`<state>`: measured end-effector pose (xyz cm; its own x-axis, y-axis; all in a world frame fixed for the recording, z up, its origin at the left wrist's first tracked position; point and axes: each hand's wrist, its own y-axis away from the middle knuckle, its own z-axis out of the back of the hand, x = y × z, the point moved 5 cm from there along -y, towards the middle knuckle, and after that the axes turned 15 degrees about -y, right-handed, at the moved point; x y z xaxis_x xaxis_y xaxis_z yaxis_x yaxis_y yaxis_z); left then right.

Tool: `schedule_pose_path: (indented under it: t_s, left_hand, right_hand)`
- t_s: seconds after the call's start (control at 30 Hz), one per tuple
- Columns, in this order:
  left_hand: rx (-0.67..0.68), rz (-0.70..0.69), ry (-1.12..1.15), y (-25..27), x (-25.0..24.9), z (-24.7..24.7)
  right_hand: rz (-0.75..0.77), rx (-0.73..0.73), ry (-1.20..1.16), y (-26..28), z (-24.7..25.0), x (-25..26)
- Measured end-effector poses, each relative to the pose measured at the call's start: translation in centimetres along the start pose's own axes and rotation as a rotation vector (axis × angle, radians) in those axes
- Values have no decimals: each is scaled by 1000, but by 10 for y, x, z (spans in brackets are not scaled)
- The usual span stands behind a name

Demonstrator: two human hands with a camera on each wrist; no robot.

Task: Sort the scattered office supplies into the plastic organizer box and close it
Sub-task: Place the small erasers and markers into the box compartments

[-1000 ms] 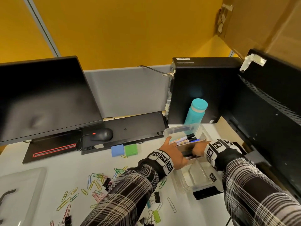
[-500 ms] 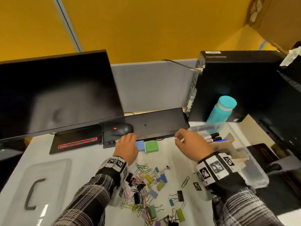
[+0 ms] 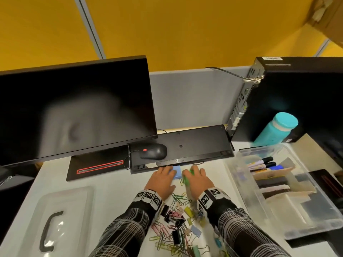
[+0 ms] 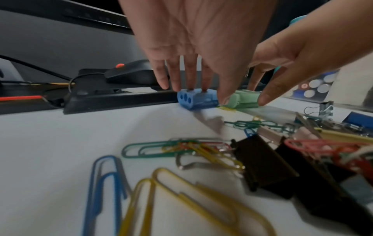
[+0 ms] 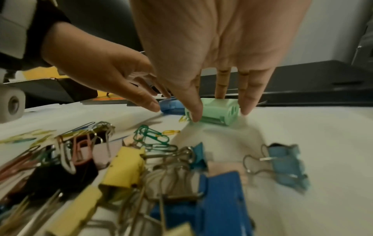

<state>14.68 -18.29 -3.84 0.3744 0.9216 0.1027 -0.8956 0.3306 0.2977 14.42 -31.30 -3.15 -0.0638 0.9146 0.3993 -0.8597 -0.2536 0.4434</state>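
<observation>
Fingers (image 4: pixel 189 75) of the left hand (image 3: pixel 161 179) are spread and coming down over the blue sharpener (image 4: pixel 196 99), a couple of tips touching its top, while the right hand (image 3: pixel 197 179) does the same on the green sharpener (image 5: pixel 214 111), thumb and outer finger straddling its ends, not really pinched yet I think. Both sharpeners sit side by side just in front of the keyboard (image 3: pixel 185 145), long axes running left-right, and each hand is nearer its own. Pretty sure the organizer box (image 3: pixel 289 232) off to the keyboard's right is where they go, lid (image 3: pixel 55 219) off on the desk (image 3: pixel 111 191).
</observation>
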Motion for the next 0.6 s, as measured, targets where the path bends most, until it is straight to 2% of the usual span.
schedule_pose_path:
  t_s: [0.13,0.23,0.33,0.5,0.6]
  left_hand:
    - [-46,20,8,-3,-5,8]
    - [-15,45,8,-4,-5,11]
    - [4,52,6,-2,-6,8]
    - [29,117,62,2,-7,2]
    - [54,160,50,4,-5,6]
  right_hand:
    - [-77,-26,-110,3,4,-6]
    - [-67,-60,-128,7,9,-7]
    - [-64,-156,-271,15,28,-5]
    - [79,-300,-414,53,90,-6]
    - [134,-422,-418,87,129,-31]
